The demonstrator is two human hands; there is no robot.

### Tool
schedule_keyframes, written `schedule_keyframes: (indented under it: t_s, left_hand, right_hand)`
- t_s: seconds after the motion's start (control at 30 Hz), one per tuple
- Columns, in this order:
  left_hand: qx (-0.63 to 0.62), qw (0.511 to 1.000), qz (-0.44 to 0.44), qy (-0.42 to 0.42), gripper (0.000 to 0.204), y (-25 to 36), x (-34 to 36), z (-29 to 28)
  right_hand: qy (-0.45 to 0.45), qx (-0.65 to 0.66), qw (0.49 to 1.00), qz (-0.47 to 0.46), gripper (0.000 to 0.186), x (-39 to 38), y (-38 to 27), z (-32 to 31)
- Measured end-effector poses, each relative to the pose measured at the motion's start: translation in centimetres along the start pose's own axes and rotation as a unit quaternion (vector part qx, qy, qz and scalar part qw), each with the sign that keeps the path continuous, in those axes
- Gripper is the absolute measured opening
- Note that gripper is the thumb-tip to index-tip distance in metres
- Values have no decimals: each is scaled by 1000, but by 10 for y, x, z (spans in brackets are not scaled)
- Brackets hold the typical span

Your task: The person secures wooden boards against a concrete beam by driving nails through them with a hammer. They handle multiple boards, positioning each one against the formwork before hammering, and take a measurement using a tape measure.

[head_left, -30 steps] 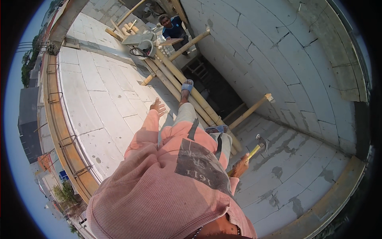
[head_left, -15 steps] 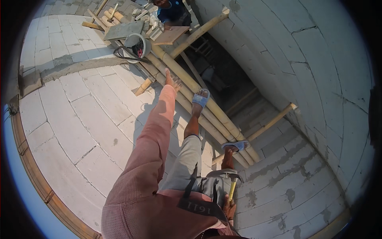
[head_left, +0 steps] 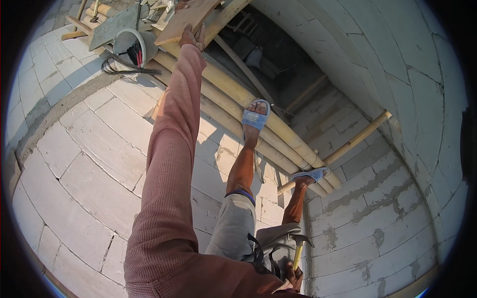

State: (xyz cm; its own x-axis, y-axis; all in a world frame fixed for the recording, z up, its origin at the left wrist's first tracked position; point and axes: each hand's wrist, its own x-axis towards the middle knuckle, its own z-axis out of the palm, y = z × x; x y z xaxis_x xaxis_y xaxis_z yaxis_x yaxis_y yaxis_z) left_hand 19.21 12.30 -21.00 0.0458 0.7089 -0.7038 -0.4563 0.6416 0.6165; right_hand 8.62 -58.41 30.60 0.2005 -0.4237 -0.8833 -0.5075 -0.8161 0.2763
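At the upper end of the bamboo poles, my left hand (head_left: 193,38) grips the near edge of a flat wooden board (head_left: 187,21), its fingers partly hidden against the wood. A co-worker's hand (head_left: 182,5) is at the board's far side. Low in the view, beside my thigh, my right hand (head_left: 294,277) is closed round a claw hammer (head_left: 297,256) with a yellow handle and its head upward.
My feet in blue sandals stand on bamboo poles (head_left: 280,144) laid over a deep dark gap. A pail (head_left: 148,45) with tools and a bundle of black wire (head_left: 121,67) stands by the board. Block walls (head_left: 94,174) rise on both sides.
My left hand has reached up and forward from above the poles and taken hold of the board. The board has come nearer. My right hand keeps the hammer low.
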Motion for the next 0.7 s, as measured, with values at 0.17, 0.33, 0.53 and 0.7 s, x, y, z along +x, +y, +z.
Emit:
schedule_keyframes:
  t_s: [0.17, 0.33, 0.53, 0.7]
  left_hand:
    - [-37, 999, -34, -14, 37, 29, -63, -30]
    - [126, 980, -105, -110, 50, 59, -267, -36]
    - [436, 757, -286, -395, 60, 34, -579, 49]
    - [499, 449, -384, -634, 69, -95, -816, 114]
  right_hand:
    - [2, 90, 996, -14, 49, -3, 8, -13]
    - [12, 365, 931, 5, 42, -17, -2, -45]
    - [111, 638, 759, -63, 39, -17, 49, -118]
    - [271, 829, 480, -96, 38, -40, 153, -169]
